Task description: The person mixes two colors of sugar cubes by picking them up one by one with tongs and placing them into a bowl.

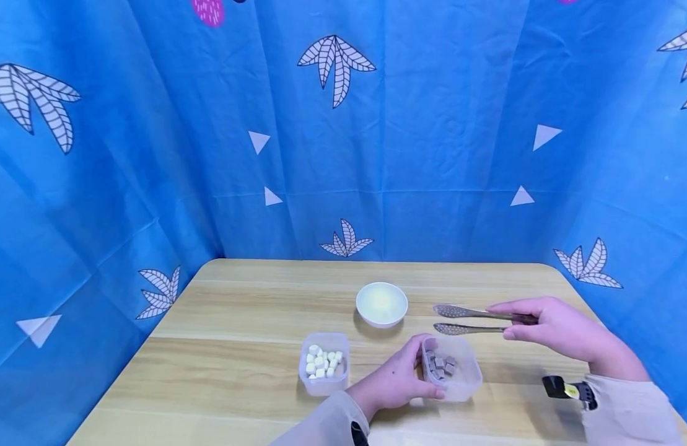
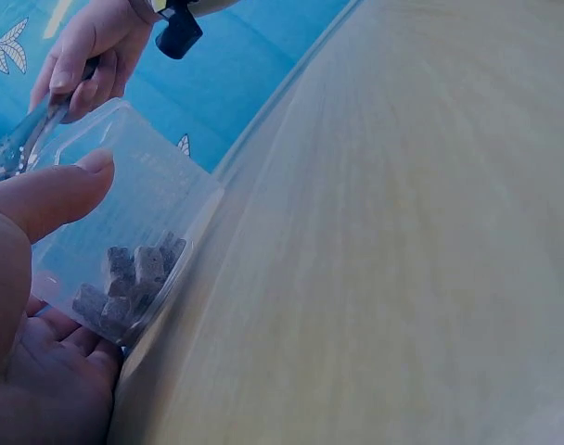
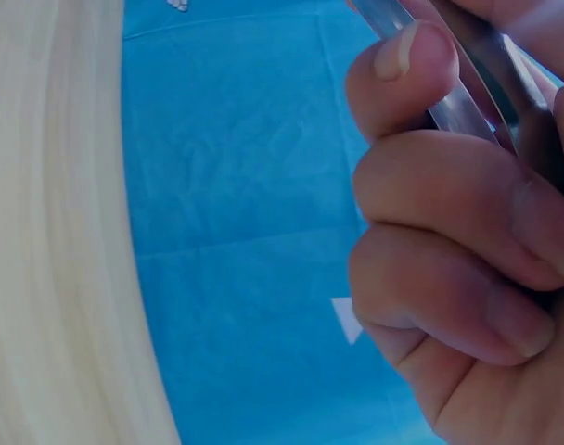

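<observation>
Gripping a clear, square plastic container [image 1: 467, 373] by its left side, the left hand [image 1: 396, 378] has its thumb on the near wall and its fingers beyond. Brown-grey cubes [image 1: 440, 365] are gathered toward that container's left wall; it sits nearer the tabletop's right edge than its left. Well apart from the left hand, the right hand [image 1: 557, 332] has its fingers curled round slim metal tongs [image 1: 460, 311], whose perforated tips stand parted and point left, just past the container toward the far edge. Pale sleeves [image 1: 627, 412] cover both forearms.

Left of the left hand, a second clear plastic container [image 1: 323, 388] holds small white cubes [image 1: 321, 364]. A round white bowl [image 1: 381, 303] stands closer to the far edge, about midway between the side edges.

Light wood-grain planking marks the tabletop [image 1: 209, 371], its far corners rounded. Bright blue curtain fabric [image 1: 421, 124], creased and printed with white leaves, pale triangles and pink shapes, hangs behind the far edge and along both sides.
</observation>
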Action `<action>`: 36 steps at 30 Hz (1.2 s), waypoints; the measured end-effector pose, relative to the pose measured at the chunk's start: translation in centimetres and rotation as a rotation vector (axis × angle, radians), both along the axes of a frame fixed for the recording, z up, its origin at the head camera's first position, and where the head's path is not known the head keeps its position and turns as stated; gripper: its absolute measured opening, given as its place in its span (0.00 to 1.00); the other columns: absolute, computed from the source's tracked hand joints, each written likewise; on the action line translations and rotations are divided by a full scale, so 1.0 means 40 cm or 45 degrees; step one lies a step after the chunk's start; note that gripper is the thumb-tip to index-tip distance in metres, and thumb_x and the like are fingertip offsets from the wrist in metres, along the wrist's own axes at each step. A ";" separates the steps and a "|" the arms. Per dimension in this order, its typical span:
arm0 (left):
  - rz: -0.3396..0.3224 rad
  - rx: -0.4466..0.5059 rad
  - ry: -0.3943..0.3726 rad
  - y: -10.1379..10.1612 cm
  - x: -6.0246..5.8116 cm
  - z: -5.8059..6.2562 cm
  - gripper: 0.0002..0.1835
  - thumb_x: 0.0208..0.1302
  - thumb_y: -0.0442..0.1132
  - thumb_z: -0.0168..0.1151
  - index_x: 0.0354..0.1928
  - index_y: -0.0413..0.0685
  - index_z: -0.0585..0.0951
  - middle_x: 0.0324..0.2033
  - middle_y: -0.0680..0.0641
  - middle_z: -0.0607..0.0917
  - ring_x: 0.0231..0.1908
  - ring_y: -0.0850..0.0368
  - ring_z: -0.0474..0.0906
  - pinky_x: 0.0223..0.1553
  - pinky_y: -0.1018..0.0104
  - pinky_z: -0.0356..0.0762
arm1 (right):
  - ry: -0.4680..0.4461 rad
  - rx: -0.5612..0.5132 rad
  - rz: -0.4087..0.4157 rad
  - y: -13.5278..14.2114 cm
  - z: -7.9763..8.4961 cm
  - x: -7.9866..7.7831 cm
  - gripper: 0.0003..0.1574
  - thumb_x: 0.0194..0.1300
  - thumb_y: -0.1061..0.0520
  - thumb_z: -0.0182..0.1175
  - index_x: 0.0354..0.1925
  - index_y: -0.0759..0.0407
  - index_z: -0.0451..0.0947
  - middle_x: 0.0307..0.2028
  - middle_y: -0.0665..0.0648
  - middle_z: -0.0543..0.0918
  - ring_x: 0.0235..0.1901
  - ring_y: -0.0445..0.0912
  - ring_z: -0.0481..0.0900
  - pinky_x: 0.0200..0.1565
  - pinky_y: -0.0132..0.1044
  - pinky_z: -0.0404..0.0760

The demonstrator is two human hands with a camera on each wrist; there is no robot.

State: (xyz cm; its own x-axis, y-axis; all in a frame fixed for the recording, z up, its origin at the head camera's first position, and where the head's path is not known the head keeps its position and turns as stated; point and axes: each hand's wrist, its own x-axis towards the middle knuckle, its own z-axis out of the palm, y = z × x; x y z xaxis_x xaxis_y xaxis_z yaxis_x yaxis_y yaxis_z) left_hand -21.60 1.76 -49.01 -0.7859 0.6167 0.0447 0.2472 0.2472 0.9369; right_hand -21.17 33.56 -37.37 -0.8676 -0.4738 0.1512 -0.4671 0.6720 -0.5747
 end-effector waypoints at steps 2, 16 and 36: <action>0.002 0.011 -0.001 0.000 -0.001 -0.001 0.46 0.50 0.42 0.80 0.70 0.63 0.64 0.66 0.60 0.71 0.67 0.62 0.67 0.72 0.61 0.58 | -0.003 0.048 0.024 -0.001 0.006 0.002 0.20 0.67 0.50 0.68 0.57 0.46 0.84 0.40 0.44 0.86 0.37 0.36 0.79 0.33 0.32 0.77; -0.001 -0.019 0.005 0.002 -0.001 0.007 0.48 0.50 0.43 0.80 0.71 0.62 0.63 0.65 0.61 0.73 0.66 0.63 0.67 0.72 0.61 0.58 | -0.038 0.240 0.175 -0.063 0.009 -0.003 0.13 0.65 0.46 0.68 0.47 0.44 0.88 0.41 0.40 0.87 0.35 0.32 0.78 0.35 0.34 0.79; -0.006 -0.031 0.009 0.003 -0.002 0.009 0.47 0.50 0.43 0.80 0.70 0.62 0.64 0.65 0.60 0.72 0.66 0.63 0.68 0.72 0.60 0.59 | 0.000 0.257 0.225 -0.101 -0.005 -0.008 0.10 0.66 0.47 0.68 0.45 0.42 0.87 0.38 0.36 0.85 0.32 0.32 0.76 0.33 0.34 0.77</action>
State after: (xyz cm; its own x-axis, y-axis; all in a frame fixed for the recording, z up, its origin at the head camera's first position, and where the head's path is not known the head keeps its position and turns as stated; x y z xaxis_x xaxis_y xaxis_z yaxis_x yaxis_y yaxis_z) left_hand -21.68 1.88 -48.63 -0.7826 0.6216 0.0351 0.2552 0.2689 0.9287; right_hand -21.49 29.53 -37.59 -0.7687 -0.6385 0.0384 -0.5874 0.6809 -0.4374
